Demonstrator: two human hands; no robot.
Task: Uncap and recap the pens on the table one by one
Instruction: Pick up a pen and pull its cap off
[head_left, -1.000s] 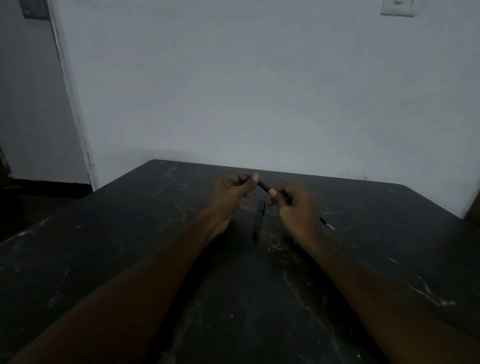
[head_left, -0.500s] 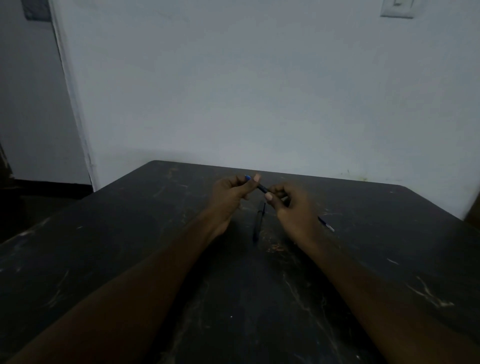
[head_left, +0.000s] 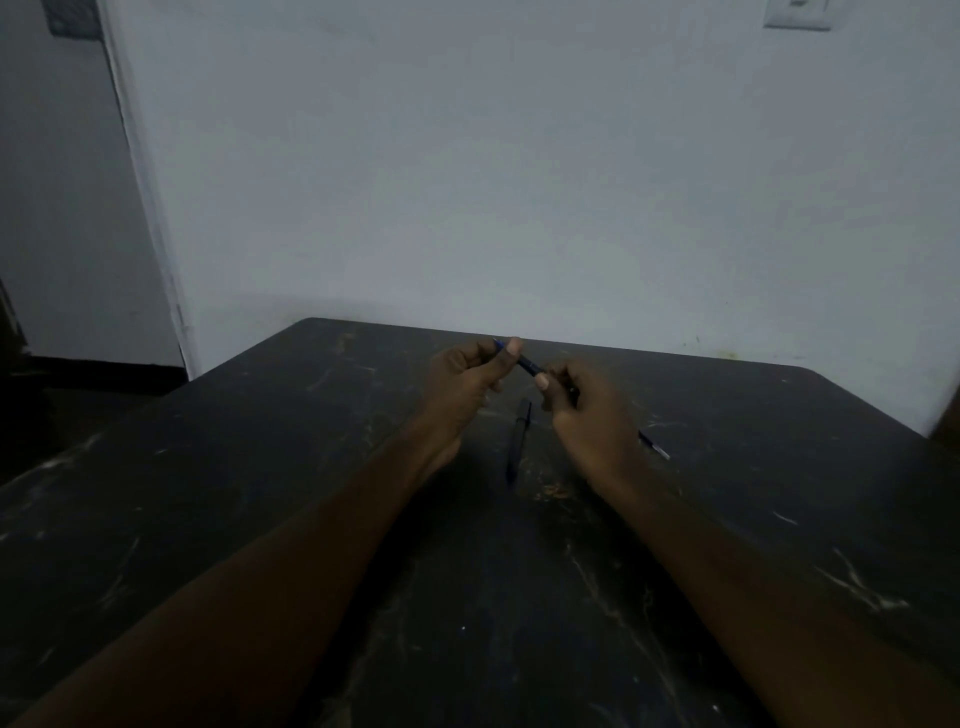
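One held pen (head_left: 527, 365) pinched by left hand (head_left: 462, 384) and right hand (head_left: 587, 410) fingers, spare pen (head_left: 517, 441) on scratched table (head_left: 260, 467), pale wall (head_left: 519, 182).

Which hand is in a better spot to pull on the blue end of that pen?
Probably left: the left hand pinches the blue end of the held pen, while the right hand grips its barrel further along.

Wall (head_left: 519, 182): pale, plain, fills the upper half of the view.
Switch plate (head_left: 797, 14): white, on the wall at top right, cut by the top edge.
Trim (head_left: 150, 208): white strip down the wall's left edge.
Side wall (head_left: 62, 218): grey, shaded, left of the trim.
Skirting (head_left: 93, 366): dark band along the side wall's foot.
Patch (head_left: 70, 18): dark grey, top left, unclear.
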